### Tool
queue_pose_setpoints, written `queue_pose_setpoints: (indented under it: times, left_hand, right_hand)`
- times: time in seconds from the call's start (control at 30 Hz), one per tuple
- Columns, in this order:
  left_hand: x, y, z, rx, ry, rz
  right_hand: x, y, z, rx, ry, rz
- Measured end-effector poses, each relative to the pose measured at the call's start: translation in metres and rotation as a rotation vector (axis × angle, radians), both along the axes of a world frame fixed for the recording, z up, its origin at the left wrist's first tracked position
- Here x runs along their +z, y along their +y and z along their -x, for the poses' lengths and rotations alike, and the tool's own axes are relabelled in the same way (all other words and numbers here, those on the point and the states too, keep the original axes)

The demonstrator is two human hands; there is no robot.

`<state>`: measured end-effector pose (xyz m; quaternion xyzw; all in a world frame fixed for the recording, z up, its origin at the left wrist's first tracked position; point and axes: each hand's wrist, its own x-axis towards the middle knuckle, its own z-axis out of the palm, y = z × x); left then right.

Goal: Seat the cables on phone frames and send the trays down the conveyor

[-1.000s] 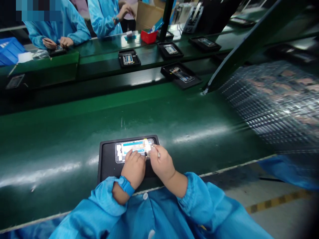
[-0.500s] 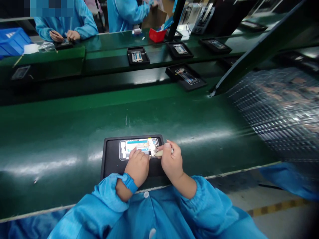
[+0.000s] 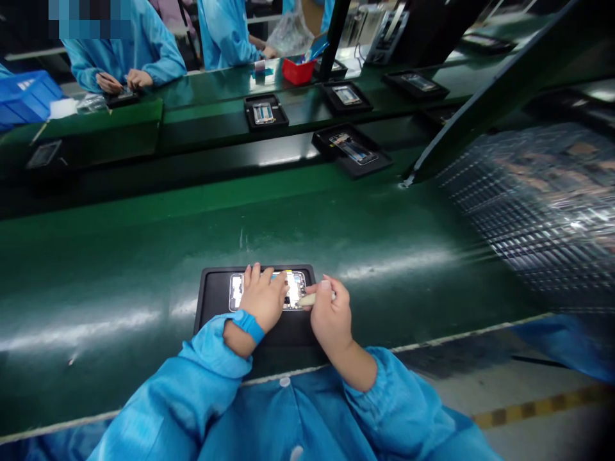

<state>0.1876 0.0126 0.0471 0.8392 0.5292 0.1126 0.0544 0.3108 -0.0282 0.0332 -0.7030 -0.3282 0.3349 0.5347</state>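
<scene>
Item: opened phone (image 3: 294,289) in a black tray (image 3: 211,301), near edge of the green desk (image 3: 120,256). Left hand (image 3: 262,298), fingers spread, now lies flat over the phone's middle; half a second ago it sat lower, at the phone's near edge. Right hand (image 3: 330,314) grips a pale stick tool (image 3: 310,298), tip at the phone's right end, as before.

The scene is seen from a single head-worn camera, aimed forward and down across the green surface (image 3: 120,269), with the hands (image 3: 293,307) close at bottom centre and co-workers far left.
</scene>
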Motion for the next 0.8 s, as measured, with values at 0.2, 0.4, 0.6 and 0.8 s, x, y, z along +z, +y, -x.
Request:
queue_pose_setpoints:
  times: [0.2,0.4,0.6,0.8]
  left_hand:
    - [-0.008,0.007,0.008,-0.008,-0.028,0.067]
    - [-0.001,0.01,0.01,-0.023,-0.047,0.142]
    - [0.0,0.011,0.013,-0.055,-0.027,0.08]
    - [-0.006,0.008,0.015,-0.13,-0.027,-0.055]
  right_hand:
    - [0.001,0.002,0.0,0.03,-0.028,0.009]
    - [0.006,0.003,-0.001,0.063,-0.061,0.042]
    - [0.008,0.008,0.0,0.092,-0.051,0.073]
    - [0.016,0.022,0.001,0.08,-0.029,0.1]
